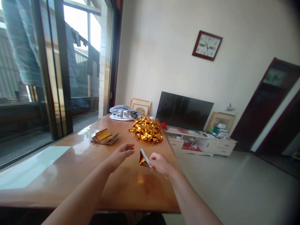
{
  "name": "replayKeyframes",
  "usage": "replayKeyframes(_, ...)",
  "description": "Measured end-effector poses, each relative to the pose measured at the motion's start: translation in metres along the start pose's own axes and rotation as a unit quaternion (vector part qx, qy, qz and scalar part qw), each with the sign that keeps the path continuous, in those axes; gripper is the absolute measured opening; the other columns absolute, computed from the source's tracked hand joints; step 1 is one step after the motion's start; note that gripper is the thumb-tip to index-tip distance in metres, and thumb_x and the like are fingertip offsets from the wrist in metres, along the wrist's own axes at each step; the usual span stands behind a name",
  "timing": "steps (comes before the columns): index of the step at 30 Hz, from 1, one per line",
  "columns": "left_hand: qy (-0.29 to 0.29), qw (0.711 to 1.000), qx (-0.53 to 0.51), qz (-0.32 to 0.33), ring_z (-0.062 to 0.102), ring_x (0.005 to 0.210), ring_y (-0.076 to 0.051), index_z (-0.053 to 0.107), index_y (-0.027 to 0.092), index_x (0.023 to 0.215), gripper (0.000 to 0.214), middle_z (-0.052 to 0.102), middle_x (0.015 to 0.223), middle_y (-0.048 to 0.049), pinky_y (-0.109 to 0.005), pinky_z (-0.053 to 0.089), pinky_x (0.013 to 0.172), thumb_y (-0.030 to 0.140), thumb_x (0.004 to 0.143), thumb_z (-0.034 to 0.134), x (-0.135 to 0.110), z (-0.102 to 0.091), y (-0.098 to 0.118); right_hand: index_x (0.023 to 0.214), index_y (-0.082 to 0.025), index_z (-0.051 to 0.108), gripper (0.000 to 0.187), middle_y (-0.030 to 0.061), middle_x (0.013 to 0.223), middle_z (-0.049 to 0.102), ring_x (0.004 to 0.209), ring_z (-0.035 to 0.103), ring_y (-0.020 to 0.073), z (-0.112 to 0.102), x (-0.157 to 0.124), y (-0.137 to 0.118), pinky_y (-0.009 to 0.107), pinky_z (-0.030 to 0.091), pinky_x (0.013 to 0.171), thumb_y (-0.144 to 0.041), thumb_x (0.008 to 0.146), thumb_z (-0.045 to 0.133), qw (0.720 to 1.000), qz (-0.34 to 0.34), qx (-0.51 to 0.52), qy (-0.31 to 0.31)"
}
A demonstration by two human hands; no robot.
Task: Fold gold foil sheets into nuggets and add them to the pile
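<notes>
Flanking the tabletop: a sliding glass door along its left side, clothes hanging beyond the glass, a pale floor to its right.

Beyond the tabletop: a white TV cabinet crowded with boxes, a dark flat-screen TV standing on it, a wooden-framed wall clock above.

Far end of the tabletop: a loose heap of folded gold foil pieces, a gray cloth bundle just behind it.

Left side of the tabletop: a stack of gold foil sheets.

Left hand: hovering over the tabletop, fingers loosely curled, released, holding nothing.

Right hand: fingers pinching a folded gold foil piece, white-edged and pointed, held above the tabletop, just beside the left hand.
</notes>
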State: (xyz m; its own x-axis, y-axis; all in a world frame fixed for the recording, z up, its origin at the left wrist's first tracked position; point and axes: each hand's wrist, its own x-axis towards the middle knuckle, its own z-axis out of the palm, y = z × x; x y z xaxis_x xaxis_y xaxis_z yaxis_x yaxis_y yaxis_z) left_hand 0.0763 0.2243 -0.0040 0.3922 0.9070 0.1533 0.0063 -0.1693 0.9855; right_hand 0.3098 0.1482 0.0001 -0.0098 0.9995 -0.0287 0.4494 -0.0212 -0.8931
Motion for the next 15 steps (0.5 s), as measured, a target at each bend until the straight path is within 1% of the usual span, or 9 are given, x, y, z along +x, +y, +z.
replayKeyframes(1, -0.003, 0.998, -0.053, -0.022, 0.059, 0.118, -0.026, 0.067, 0.019, 0.117, 0.047, 0.065, 0.128, -0.0115, -0.036, 0.046, 0.097, 0.04, 0.076, 0.076, -0.011, 0.002, 0.002, 0.075, -0.02, 0.053, 0.01, -0.0044, 0.068, 0.058, 0.063, 0.057, 0.0121, -0.001, -0.007, -0.003, 0.021, 0.042, 0.057, -0.027, 0.075, 0.059, 1.0, -0.012, 0.015, -0.011)
replayKeyframes(2, -0.021, 0.994, -0.099, -0.041, 0.06, 0.119, -0.026, 0.068, 0.02, 0.119, 0.047, 0.065, 0.129, -0.0117, -0.037, 0.046, 0.099, 0.041, 0.077, 0.077, -0.023, 0.004, 0.003, 0.075, -0.02, 0.053, 0.01, -0.0038, 0.07, 0.059, 0.064, 0.059, 0.0125, -0.001, -0.015, -0.005, 0.021, 0.044, 0.059, -0.028, 0.075, 0.06, 0.999, -0.026, 0.035, -0.026)
replayKeyframes(4, -0.102, 0.975, -0.191, -0.048, 0.061, 0.118, -0.026, 0.071, 0.017, 0.116, 0.041, 0.068, 0.126, -0.0143, -0.039, 0.044, 0.104, 0.039, 0.082, 0.075, -0.05, 0.01, 0.005, 0.077, -0.02, 0.054, 0.012, -0.0023, 0.073, 0.062, 0.066, 0.063, 0.0138, 0.0, -0.03, -0.011, 0.022, 0.047, 0.061, -0.029, 0.076, 0.061, 0.993, -0.054, 0.087, -0.065)
replayKeyframes(5, -0.132, 0.963, -0.23, -0.046, 0.062, 0.117, -0.026, 0.072, 0.016, 0.115, 0.038, 0.068, 0.125, -0.0148, -0.04, 0.044, 0.105, 0.038, 0.084, 0.074, -0.063, 0.014, 0.006, 0.079, -0.02, 0.055, 0.012, -0.0015, 0.073, 0.064, 0.067, 0.065, 0.0146, 0.002, -0.038, -0.013, 0.023, 0.048, 0.062, -0.029, 0.077, 0.062, 0.989, -0.063, 0.105, -0.087)
replayKeyframes(7, -0.142, 0.948, -0.281, -0.037, 0.064, 0.114, -0.026, 0.073, 0.017, 0.113, 0.032, 0.069, 0.122, -0.0139, -0.041, 0.046, 0.104, 0.036, 0.087, 0.071, -0.087, 0.02, 0.006, 0.082, -0.02, 0.056, 0.011, 0.0, 0.072, 0.067, 0.066, 0.066, 0.0157, 0.008, -0.05, -0.017, 0.024, 0.049, 0.061, -0.028, 0.077, 0.061, 0.983, -0.065, 0.113, -0.127)
replayKeyframes(9, -0.134, 0.947, -0.287, -0.063, 0.066, 0.108, -0.025, 0.074, 0.018, 0.109, 0.026, 0.071, 0.116, -0.0121, -0.038, 0.051, 0.095, 0.032, 0.087, 0.072, -0.107, 0.024, 0.006, 0.084, -0.019, 0.057, 0.012, 0.0004, 0.068, 0.068, 0.061, 0.065, 0.0151, 0.015, -0.061, -0.021, 0.023, 0.048, 0.059, -0.028, 0.077, 0.062, 0.982, -0.058, 0.1, -0.148)
replayKeyframes(10, -0.12, 0.949, -0.284, -0.074, 0.067, 0.104, -0.024, 0.074, 0.018, 0.107, 0.024, 0.072, 0.113, -0.0112, -0.036, 0.053, 0.092, 0.03, 0.086, 0.074, -0.116, 0.025, 0.006, 0.085, -0.019, 0.057, 0.013, 0.0004, 0.067, 0.068, 0.059, 0.064, 0.0145, 0.019, -0.065, -0.023, 0.023, 0.048, 0.058, -0.029, 0.078, 0.063, 0.983, -0.055, 0.102, -0.144)
replayKeyframes(13, -0.051, 0.955, -0.281, -0.082, 0.068, 0.092, -0.018, 0.073, 0.018, 0.102, 0.021, 0.073, 0.105, -0.0081, -0.03, 0.054, 0.084, 0.025, 0.083, 0.077, -0.136, 0.028, 0.008, 0.089, -0.018, 0.058, 0.024, 0.002, 0.071, 0.069, 0.062, 0.065, 0.0143, 0.032, -0.081, -0.026, 0.023, 0.048, 0.059, -0.041, 0.083, 0.064, 0.978, -0.061, 0.178, -0.091)
replayKeyframes(15, 0.004, 0.954, -0.293, -0.067, 0.069, 0.091, -0.018, 0.072, 0.018, 0.1, 0.02, 0.073, 0.105, -0.0073, -0.028, 0.055, 0.082, 0.025, 0.083, 0.077, -0.149, 0.03, 0.011, 0.093, -0.018, 0.058, 0.03, 0.0042, 0.08, 0.07, 0.07, 0.066, 0.0152, 0.041, -0.093, -0.028, 0.023, 0.049, 0.061, -0.047, 0.086, 0.062, 0.963, -0.072, 0.254, -0.059)
